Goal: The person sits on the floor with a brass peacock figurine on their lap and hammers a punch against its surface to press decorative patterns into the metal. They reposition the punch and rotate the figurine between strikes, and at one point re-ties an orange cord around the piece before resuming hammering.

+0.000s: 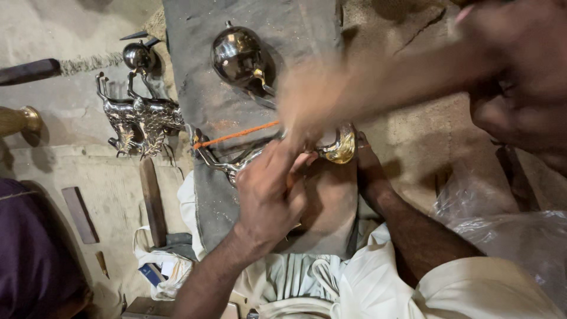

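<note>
**Both hands on a metal figure over a grey pad**

Hands meet at the middle of the scene. Left hand (pixel 269 198) is curled tight around a silvery metal figure (pixel 227 162), fingers folded over its body. Right hand (pixel 369 165) reaches in from the right and presses against the figure's brass-coloured end (pixel 341 145) — whether its fingers close round it I cannot tell, since most of the hand is hidden. An orange cord (pixel 236 135) runs taut from the figure's left end toward the hands. The figure lies on a grey cloth pad (pixel 201 71) stretched from near to far.

Farther along the pad sits a round polished metal vessel (pixel 236 56). Left of the pad, on the floor, stand two silvery animal figures (pixel 142 118) with a smaller dark round pot (pixel 139 56) just beyond them. A blurred forearm (pixel 378 82) of another person crosses from the far right. Near left, a small blue-and-white packet (pixel 152 273) rests in crumpled white cloth; clear plastic wrap (pixel 508 224) bunches at the near right.
</note>
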Demonstrator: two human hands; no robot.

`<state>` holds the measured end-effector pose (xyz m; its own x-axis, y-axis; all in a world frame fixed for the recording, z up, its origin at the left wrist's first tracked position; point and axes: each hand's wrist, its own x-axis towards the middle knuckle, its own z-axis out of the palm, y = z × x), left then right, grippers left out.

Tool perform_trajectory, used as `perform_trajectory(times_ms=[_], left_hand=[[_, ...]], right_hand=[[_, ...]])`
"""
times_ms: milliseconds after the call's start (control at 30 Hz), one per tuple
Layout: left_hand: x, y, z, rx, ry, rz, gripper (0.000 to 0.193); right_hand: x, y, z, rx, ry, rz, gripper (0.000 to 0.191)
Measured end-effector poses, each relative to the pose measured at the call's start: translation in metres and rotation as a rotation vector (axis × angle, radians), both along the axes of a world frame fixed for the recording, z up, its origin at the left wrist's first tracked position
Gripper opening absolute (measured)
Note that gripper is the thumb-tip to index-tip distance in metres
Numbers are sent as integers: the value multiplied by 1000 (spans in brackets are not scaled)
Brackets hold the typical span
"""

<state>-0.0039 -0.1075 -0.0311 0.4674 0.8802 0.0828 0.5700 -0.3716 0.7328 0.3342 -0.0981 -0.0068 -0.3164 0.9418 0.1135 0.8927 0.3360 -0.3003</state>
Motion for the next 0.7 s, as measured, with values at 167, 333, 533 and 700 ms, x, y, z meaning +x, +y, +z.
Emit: perform_trajectory(times_ms=[167,333,533,700], left_hand=[[1,11,7,-54,17,-105,71],[5,24,17,-82,39,-200,72],[5,42,25,-96,127,-414,72],[18,72,19,-186,150,-626,55]], right_hand=[[-8,-10,-11,202,-2,25,58],[-8,-32,-31,301,-171,-87,59],[-5,-71,-107,334,227,-216,48],[-21,-109,-138,288,237,-400,52]])
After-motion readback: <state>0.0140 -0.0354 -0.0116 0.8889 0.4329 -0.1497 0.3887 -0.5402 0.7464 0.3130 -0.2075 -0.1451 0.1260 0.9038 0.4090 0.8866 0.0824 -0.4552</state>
